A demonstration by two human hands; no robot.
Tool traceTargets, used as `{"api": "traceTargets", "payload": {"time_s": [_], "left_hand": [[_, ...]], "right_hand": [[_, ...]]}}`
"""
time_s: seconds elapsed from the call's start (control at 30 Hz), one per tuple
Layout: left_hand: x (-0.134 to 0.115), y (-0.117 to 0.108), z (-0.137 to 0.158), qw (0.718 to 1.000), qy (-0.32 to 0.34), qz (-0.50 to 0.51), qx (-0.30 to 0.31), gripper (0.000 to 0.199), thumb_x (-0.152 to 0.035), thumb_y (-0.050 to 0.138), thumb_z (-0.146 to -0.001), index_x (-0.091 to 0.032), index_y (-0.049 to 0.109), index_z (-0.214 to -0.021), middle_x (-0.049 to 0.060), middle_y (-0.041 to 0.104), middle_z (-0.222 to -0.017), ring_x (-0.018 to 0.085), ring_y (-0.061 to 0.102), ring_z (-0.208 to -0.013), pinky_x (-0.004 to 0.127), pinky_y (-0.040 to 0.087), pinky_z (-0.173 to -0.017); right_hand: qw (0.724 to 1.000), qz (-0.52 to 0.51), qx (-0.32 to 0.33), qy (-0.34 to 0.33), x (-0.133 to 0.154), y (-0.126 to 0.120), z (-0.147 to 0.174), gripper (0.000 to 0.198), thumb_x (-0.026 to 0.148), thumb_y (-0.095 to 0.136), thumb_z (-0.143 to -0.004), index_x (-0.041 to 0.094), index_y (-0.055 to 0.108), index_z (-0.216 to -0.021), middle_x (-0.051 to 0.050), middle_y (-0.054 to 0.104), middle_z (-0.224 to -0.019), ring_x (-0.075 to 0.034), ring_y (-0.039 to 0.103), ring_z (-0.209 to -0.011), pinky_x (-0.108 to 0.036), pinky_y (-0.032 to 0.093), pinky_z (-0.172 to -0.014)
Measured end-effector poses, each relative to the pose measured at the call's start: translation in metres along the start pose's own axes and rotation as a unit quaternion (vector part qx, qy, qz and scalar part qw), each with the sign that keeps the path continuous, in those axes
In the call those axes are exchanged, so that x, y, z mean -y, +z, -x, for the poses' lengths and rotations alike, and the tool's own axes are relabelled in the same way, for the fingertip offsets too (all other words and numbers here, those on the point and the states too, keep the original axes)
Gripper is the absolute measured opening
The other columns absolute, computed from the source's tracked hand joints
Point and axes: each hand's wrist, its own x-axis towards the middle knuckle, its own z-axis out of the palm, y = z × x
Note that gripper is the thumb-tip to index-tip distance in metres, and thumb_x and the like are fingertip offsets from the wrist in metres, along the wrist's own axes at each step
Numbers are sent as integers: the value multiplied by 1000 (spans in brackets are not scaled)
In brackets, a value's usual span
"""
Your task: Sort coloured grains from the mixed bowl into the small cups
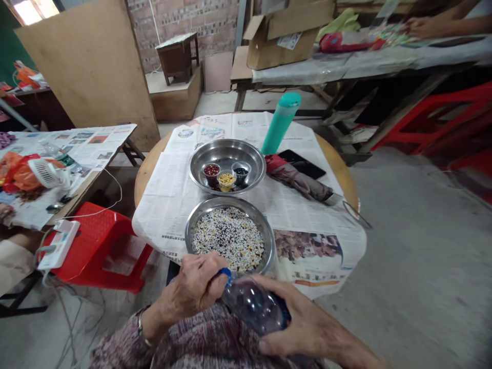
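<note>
A clear plastic bottle point(253, 303) lies tilted across my lap, its blue cap point(225, 275) pointing up to the left. My left hand point(198, 284) pinches the cap with thumb and fingers. Around the bottle's body wraps my right hand point(288, 318). Just beyond them, a steel bowl point(269, 246) holds a mix of white, dark and yellow grains point(228, 238). Behind it, a second steel basin point(200, 154) contains three small clear cups: one of red beans point(211, 171), one of yellow kernels point(226, 180), one of black beans point(241, 174).
On the newspaper-covered round table point(161, 179) are a teal bottle point(281, 125), a folded umbrella point(300, 179) and a black phone point(303, 164). A red stool point(96, 251) with a power strip point(59, 245) stands left. A co-worker's hands point(426, 25) rest over the back table.
</note>
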Motion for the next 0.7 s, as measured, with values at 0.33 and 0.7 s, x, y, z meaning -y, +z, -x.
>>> {"api": "traceTargets", "payload": {"time_s": [0.33, 0.7], "left_hand": [[7, 5, -7, 992, 28, 117, -31, 21, -21, 41, -96, -19, 62, -96, 2, 67, -75, 13, 62, -68, 26, 48, -67], [4, 13, -14, 959, -261, 109, -32, 26, -33, 38, -101, -20, 59, -94, 1, 62, -80, 14, 55, -72, 27, 45, -71]], "right_hand": [[962, -219, 138, 84, -1, -3, -7, 86, 69, 82, -45, 20, 73, -116, -4, 76, -94, -26, 72, -82, -35, 60, -70], [917, 302, -238, -111, 4, 14, -10, 57, 28, 67, -77, 19, 56, -133, -11, 74, -117, -26, 74, -97, -38, 61, -81]]}}
